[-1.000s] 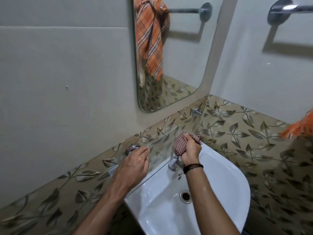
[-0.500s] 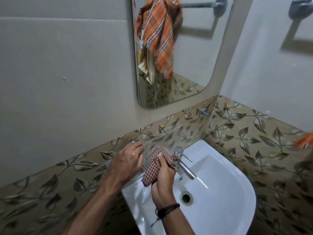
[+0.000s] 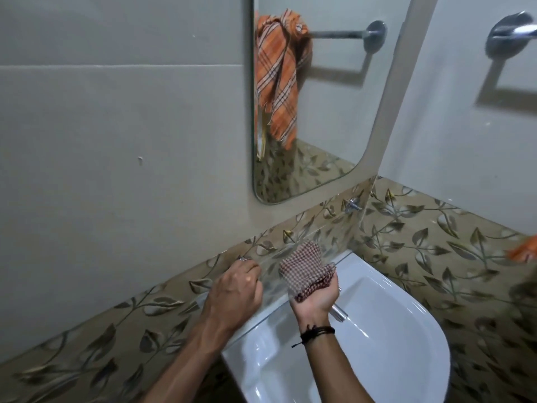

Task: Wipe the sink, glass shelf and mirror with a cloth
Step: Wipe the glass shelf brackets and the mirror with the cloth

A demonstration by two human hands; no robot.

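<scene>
A white sink [image 3: 392, 330] is sitting in a corner of the room, filling the lower right of the frame. Plain pale walls [image 3: 116, 141] are rising above a band of brown leaf-patterned tiles [image 3: 436, 242]. A mirror [image 3: 319, 112] is hanging at upper centre and showing the reflection of an orange checked towel [image 3: 277, 77] draped on a rail. A chrome rail mount [image 3: 511, 33] is showing at the upper right edge. Below the mirror, a clear glass shelf [image 3: 325, 231] is running along the tiled band on a chrome bracket [image 3: 353, 204], with the tile pattern showing through it.

Both forearms are reaching up from the bottom of the frame. The left hand [image 3: 235, 289] is lying back-up at the left end of the glass shelf, with its fingers bent down onto it. Whether they are clasping the edge cannot be told. The right hand [image 3: 316, 298] is turning its inner wrist towards the camera, with a dark cord band [image 3: 316, 333] round the wrist. It is raised over the back of the sink, just in front of the tap [image 3: 338, 311].

The right hand's fingers are closing tightly round a bunched red-and-white checked cloth [image 3: 305, 271]. The lower part of the cloth is sitting inside the fist. The rest is fanning out above the fist and slightly to the left, up against the middle of the glass shelf. Whether it is pressing on the shelf's top, underside or front edge cannot be told. The cloth is just to the right of the left hand and not touching it.
</scene>
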